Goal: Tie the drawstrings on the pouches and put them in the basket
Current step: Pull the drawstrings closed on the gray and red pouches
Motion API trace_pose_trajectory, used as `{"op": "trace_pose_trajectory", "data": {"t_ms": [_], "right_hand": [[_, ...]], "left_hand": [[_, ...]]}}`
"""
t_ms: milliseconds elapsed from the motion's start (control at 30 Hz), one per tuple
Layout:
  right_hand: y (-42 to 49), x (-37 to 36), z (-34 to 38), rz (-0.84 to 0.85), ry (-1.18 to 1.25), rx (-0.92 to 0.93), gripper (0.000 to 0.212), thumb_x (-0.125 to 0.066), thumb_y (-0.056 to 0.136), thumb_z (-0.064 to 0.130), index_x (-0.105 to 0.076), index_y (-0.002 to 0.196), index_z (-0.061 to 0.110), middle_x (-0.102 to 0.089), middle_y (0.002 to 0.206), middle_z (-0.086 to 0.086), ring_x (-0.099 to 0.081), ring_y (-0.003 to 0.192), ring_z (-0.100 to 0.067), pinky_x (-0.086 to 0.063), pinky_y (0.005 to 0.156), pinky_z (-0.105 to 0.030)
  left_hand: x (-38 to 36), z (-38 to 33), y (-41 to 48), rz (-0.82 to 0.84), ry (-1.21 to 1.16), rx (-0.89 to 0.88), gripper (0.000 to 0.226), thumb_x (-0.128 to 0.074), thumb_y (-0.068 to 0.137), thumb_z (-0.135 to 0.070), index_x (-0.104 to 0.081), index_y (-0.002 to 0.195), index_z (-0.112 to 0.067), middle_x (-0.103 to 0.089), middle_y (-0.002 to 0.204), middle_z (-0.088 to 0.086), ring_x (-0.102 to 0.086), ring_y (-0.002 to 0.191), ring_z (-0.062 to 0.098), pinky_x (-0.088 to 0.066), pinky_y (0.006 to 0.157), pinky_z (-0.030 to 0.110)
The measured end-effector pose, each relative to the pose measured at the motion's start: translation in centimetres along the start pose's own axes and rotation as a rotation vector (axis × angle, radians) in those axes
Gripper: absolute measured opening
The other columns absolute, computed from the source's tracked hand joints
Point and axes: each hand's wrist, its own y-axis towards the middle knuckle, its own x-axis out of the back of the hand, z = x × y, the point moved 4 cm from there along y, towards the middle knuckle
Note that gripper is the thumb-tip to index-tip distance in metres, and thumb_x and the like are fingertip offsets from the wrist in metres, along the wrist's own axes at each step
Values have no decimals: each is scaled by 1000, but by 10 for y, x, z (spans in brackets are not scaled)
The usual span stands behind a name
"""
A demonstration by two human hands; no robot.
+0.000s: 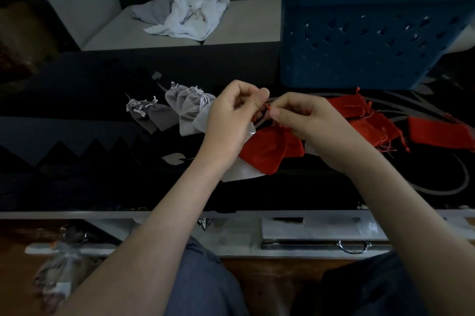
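Note:
A red pouch (272, 151) hangs between my hands over the dark table (102, 99). My left hand (231, 115) and my right hand (305, 122) each pinch its thin red drawstring (268, 108) at the pouch's mouth, fingertips almost touching. Several grey pouches (185, 104) with white cords lie to the left of my hands. More red pouches (385, 125) lie in a loose heap to the right. The blue perforated basket (359, 40) stands at the back right; its inside is hidden from here.
A pale sofa (246, 25) with crumpled white and grey cloths (190, 12) runs behind the table. A clear plastic bag (56, 272) lies low on the left. A drawer with a metal handle (353, 246) sits under the table's front edge.

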Motion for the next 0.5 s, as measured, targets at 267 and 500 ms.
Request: {"op": "trace_pose_trajectory", "data": {"t_ms": [267, 500], "right_hand": [[2, 1, 4, -105, 182, -1, 9, -61, 89, 9, -65, 82, 13, -55, 59, 10, -43, 46, 2, -32, 47, -10], [3, 6, -7, -236, 106, -79, 7, -64, 89, 13, -69, 84, 12, -62, 69, -6, -55, 56, -2, -42, 53, -15]], "left_hand": [[-3, 0, -2, 44, 170, -115, 16, -56, 95, -18, -63, 82, -23, -61, 71, -16, -57, 73, -3, -45, 70, 17], [-10, 7, -5, 79, 350, -126, 10, -59, 93, -17, -67, 93, -11, -66, 84, -6, -61, 82, 3, -48, 75, 17]]}}
